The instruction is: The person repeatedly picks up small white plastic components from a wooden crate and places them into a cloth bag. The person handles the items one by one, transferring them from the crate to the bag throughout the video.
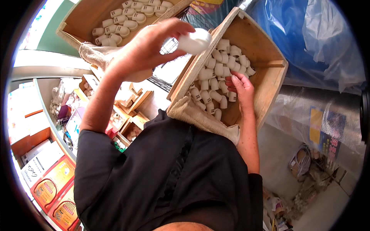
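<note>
My left hand [153, 43] is raised between two wooden boxes, its thumb and fingers around a white plastic pipe elbow [194, 42], blurred by motion. The elbow is above the near wall of the right wooden box [268, 40]. Inside that box lies a loose heap of white plastic pipe elbows [218, 69], some with dark print. My right hand [242, 86] reaches into the box, its fingertips at the heap's right side; whether they grip an elbow is hidden. The upper left wooden box [83, 17] holds similar elbows laid in rows.
Cloth [202, 115] covers the right box's near edge. Between the boxes is a black wire basket [160, 82]. Small wooden bins of fittings [115, 118] and red-and-orange cartons [53, 184] lie left. At right are blue plastic sheeting [277, 37] and a plastic-wrapped silvery roll [306, 112].
</note>
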A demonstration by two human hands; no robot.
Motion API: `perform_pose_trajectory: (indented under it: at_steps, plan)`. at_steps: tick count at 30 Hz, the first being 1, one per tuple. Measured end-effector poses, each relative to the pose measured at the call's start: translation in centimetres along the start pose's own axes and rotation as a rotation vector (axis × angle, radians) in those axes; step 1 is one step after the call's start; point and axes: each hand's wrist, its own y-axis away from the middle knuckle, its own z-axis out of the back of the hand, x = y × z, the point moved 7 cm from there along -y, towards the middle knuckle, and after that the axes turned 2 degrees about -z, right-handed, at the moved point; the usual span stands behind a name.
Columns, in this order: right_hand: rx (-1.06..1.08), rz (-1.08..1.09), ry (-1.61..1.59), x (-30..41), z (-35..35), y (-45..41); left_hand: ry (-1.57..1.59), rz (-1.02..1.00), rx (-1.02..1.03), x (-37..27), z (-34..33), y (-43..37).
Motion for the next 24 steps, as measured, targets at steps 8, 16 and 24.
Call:
perform_pose_trajectory:
  at_steps: [8,16,24]
  plan:
    - [0.275,-0.006,-0.095,5.4,-5.2,3.9,-0.100,-0.100,0.158,-3.4,-8.5,1.4]
    - [0.262,-0.167,-0.078,2.3,-4.6,5.4,-0.077,-0.158,0.292,-4.3,-11.7,2.9]
    - [0.020,-0.080,0.207,-0.5,1.4,3.0,0.259,0.018,-0.256,-2.4,-9.0,3.7]
